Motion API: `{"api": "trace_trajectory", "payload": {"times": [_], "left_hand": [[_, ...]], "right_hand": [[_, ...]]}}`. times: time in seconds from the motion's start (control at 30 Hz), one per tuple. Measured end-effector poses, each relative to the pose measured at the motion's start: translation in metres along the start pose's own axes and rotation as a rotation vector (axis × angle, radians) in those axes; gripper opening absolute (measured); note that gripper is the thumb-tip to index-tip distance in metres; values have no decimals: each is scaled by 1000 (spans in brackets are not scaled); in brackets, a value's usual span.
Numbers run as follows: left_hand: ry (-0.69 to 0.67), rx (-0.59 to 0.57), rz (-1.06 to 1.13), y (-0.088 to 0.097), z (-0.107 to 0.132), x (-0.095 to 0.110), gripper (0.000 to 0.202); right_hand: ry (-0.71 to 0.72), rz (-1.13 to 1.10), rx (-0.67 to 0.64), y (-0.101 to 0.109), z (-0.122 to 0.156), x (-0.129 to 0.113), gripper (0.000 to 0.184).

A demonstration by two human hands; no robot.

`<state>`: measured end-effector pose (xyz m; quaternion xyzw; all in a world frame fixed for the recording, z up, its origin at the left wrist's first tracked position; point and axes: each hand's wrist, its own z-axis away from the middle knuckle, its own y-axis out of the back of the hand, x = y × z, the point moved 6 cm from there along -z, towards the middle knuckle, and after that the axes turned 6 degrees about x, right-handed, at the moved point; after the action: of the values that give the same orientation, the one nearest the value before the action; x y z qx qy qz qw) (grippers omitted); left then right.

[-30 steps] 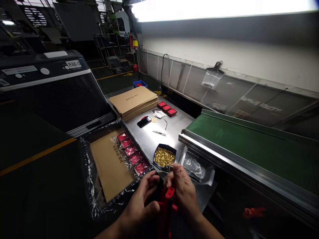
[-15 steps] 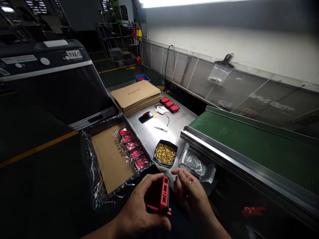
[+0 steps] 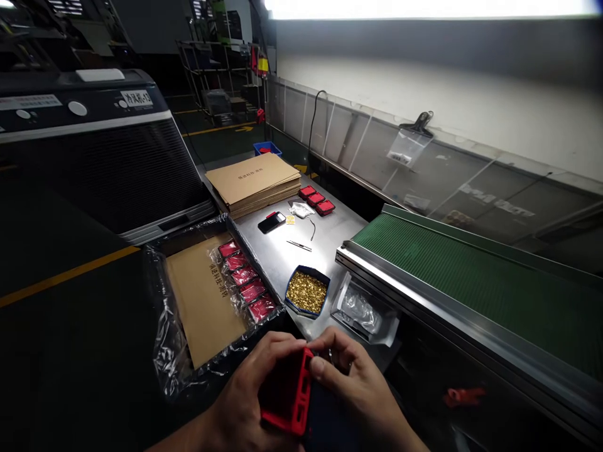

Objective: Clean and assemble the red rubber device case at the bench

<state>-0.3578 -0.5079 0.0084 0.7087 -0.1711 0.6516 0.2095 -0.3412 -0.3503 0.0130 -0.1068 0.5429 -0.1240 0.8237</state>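
My left hand point(image 3: 249, 386) gripped a red case point(image 3: 302, 402) close in front of me, while my right hand point(image 3: 353, 373) had its thumb and forefinger bent at the case's upper edge, though I couldn't tell whether they pinched anything. Just beyond, a blue bin point(image 3: 294, 309) of gold-coloured pieces point(image 3: 307, 292) sat on the counter point(image 3: 336, 235). Farther off lay a phone point(image 3: 272, 222), near three red blocks point(image 3: 315, 199) and stacked cardboard point(image 3: 254, 179).

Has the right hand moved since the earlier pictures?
Yes: the right hand has shifted away from the blue bowl, toward the bottom of the view, now at the red case.
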Motion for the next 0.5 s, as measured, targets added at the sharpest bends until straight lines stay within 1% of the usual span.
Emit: {"api": "trace_trajectory", "payload": {"times": [0.1, 0.2, 0.27, 0.3, 0.4, 0.5], "left_hand": [[-90, -16, 11, -3, 5, 7, 94], [-106, 21, -35, -5, 9, 18, 93], [-93, 55, -57, -4, 10, 23, 89], [-99, 60, -64, -4, 11, 25, 88], [-99, 40, -92, -2, 11, 24, 83], [-65, -15, -72, -2, 10, 20, 88]], "right_hand": [[-12, -17, 23, 4, -5, 5, 45], [-65, -180, 60, 8, -9, 10, 61], [-78, -291, 116, 13, -8, 12, 58], [-60, -295, 148, 16, -8, 12, 53], [24, -175, 219, 23, -5, 8, 42], [50, -24, 207, 24, -4, 7, 45]]}}
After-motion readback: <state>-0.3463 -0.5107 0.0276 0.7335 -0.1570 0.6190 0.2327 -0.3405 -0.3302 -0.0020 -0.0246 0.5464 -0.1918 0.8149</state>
